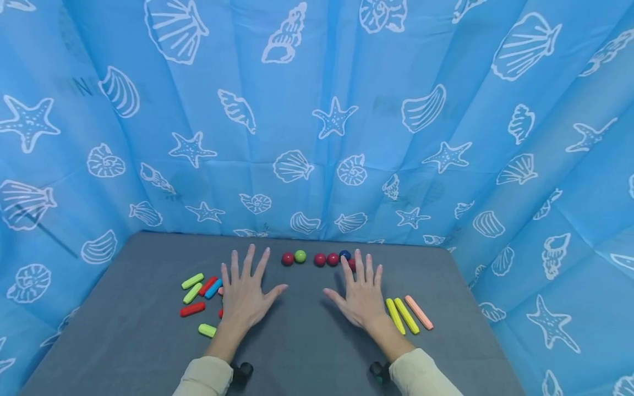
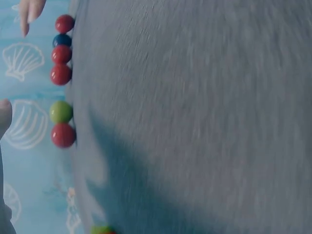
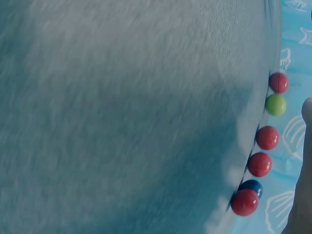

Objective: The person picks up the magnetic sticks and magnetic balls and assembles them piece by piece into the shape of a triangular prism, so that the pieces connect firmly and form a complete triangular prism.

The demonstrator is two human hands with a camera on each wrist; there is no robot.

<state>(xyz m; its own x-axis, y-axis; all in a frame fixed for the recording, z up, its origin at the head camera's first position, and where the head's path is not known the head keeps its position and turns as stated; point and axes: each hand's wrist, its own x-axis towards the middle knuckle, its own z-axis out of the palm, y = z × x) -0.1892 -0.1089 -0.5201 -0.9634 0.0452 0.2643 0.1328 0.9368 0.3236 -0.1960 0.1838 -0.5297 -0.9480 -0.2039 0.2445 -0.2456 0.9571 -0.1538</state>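
My left hand (image 1: 244,297) is spread with straight fingers over the table, holding nothing. Left of it, and partly hidden by it, lie several short sticks that look like chalk or clay: a green stick (image 1: 192,281), a red stick (image 1: 192,309) and a blue stick (image 1: 213,289) among them. My right hand (image 1: 363,301) is likewise spread, its fingers straight. Beside it lie two yellow sticks (image 1: 406,315) and one pink stick (image 1: 419,312). Beyond the fingertips sit several small balls, including a green ball (image 1: 300,256), a red ball (image 1: 288,259) and a blue ball (image 1: 345,255).
A grey cloth covers the table (image 1: 307,352). Blue curtains (image 1: 317,121) with white shell prints rise behind it and at the sides. Dark devices are strapped at both wrists, below the cream sleeves (image 1: 205,377).
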